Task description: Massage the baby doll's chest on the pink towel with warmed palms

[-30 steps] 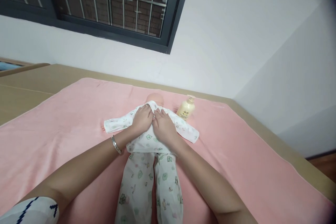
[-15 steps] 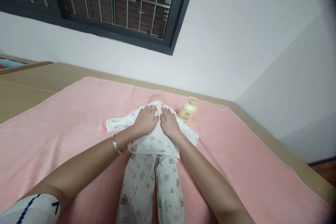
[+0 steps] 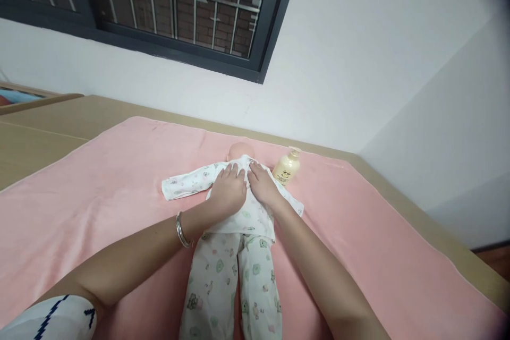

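A doll in white patterned pyjamas lies stretched out on a pink blanket, its bald head at the far end. Its face does not show. One sleeve reaches out to the left, the other to the right. My left hand rests on the left side of the doll's upper body, fingers extended. Beside it my right hand lies on the right side, fingers also extended. Neither hand grips anything. Just right of the doll's shoulder stands a cream pump bottle.
The blanket covers a wooden surface whose border shows along the back and right. Behind it rises a white wall with a dark-framed barred window. A silver bangle is on my left wrist.
My left hand has slid slightly inward and toward me on the doll's upper body. More of the doll's head shows. My right hand has shifted only a little.
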{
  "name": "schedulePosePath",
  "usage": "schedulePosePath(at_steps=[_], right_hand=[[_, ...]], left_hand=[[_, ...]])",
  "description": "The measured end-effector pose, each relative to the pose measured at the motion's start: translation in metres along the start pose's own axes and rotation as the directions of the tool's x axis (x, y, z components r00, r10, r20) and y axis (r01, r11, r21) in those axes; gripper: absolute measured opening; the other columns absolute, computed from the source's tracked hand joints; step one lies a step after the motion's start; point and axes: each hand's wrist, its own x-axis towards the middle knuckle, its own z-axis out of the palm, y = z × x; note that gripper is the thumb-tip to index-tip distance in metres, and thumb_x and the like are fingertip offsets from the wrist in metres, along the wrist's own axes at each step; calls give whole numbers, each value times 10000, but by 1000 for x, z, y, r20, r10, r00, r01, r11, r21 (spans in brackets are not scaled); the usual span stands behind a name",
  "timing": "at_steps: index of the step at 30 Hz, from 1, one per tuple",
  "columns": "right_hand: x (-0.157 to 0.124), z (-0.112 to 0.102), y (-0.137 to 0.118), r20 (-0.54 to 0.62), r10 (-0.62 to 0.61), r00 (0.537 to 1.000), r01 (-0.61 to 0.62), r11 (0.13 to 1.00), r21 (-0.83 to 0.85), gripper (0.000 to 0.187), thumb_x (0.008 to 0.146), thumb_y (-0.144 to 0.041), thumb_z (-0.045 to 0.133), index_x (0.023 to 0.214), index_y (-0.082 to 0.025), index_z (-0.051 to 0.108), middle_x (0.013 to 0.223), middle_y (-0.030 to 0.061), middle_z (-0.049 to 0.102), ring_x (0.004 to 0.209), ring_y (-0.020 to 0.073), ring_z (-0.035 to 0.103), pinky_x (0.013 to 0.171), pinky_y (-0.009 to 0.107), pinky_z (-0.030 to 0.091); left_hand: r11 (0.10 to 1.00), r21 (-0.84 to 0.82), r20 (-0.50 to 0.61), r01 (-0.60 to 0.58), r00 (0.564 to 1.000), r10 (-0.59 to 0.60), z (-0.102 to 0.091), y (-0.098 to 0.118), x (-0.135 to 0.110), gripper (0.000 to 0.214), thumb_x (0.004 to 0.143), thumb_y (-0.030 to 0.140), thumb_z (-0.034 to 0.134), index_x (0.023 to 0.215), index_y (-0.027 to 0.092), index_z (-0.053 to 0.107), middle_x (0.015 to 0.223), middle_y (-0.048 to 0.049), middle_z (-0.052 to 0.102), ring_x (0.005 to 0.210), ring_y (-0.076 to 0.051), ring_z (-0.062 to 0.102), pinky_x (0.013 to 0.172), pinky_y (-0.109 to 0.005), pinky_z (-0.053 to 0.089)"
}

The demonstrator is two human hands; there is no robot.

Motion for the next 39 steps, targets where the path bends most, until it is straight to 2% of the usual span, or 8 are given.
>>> schedulePosePath(at_steps=[7, 11, 16, 21, 25, 28, 31, 39], right_hand=[[-26, 10, -35, -2, -62, 998, 61, 994, -87, 541, 973, -228, 331, 1490, -89, 404, 1592, 160, 294, 1490, 293, 229, 1219, 465, 182], [-14, 5, -16, -29, -69, 997, 69, 998, 10, 521, 965, -224, 307, 1446, -116, 477, 1550, 128, 390, 1466, 242, 299, 1212, 418, 217], [3, 3, 6, -77, -72, 994, 76, 996, 49, 499, 965, -227, 270, 1378, -162, 542, 1468, 88, 507, 1415, 213, 379, 1192, 423, 249], [-20, 7, -28, -58, -20, 998, 13, 993, -120, 532, 965, -220, 304, 1461, -81, 438, 1531, 159, 411, 1441, 272, 343, 1191, 437, 258], [-34, 2, -46, -9, -31, 999, 29, 982, -185, 525, 941, -238, 398, 1443, -108, 478, 1524, 153, 422, 1433, 300, 364, 1170, 438, 311], [-25, -2, -34, -25, -59, 998, 57, 995, -84, 470, 947, -226, 368, 1371, -172, 563, 1489, 95, 485, 1408, 247, 411, 1153, 402, 343], [-10, 2, -13, -93, -72, 993, 73, 997, 11, 473, 968, -256, 331, 1374, -161, 555, 1463, 81, 519, 1403, 206, 412, 1181, 373, 294], [0, 12, 5, -118, -101, 988, 103, 995, 12, 513, 955, -265, 334, 1422, -126, 493, 1503, 122, 462, 1432, 245, 358, 1202, 443, 233]], left_hand=[[993, -111, 61, 32, 998, -26, -1, -36, 29, 437, 975, 221, 258, 1262, 107, 567, 1398, -179, 550, 1342, -273, 477, 1140, -469, 351], [996, -46, 7, 73, 997, -73, 3, -18, 14, 498, 977, 255, 279, 1395, 50, 457, 1494, -218, 444, 1414, -335, 379, 1155, -521, 313], [999, -51, -33, -5, 999, 4, 3, 6, -3, 481, 970, 249, 325, 1417, 143, 469, 1531, -143, 431, 1452, -321, 331, 1189, -528, 267], [993, -117, 43, 33, 999, -28, -3, -15, 16, 487, 967, 216, 260, 1384, 108, 489, 1517, -161, 447, 1443, -291, 363, 1184, -514, 294], [992, -111, 71, 61, 996, -53, -2, -29, 25, 476, 965, 233, 248, 1324, 95, 527, 1525, -174, 430, 1453, -305, 342, 1183, -528, 285], [991, -114, 38, 75, 997, -71, 2, -27, 23, 487, 972, 245, 243, 1359, 91, 494, 1531, -168, 423, 1444, -301, 354, 1191, -522, 272], [991, -107, 10, 80, 997, -79, 5, -23, 20, 508, 986, 288, 251, 1416, 98, 445, 1541, -155, 414, 1442, -307, 351, 1199, -525, 253], [993, -78, -18, 90, 996, -92, 2, -3, 5, 508, 971, 267, 305, 1436, 117, 444, 1538, -128, 430, 1448, -328, 331, 1191, -551, 260]])
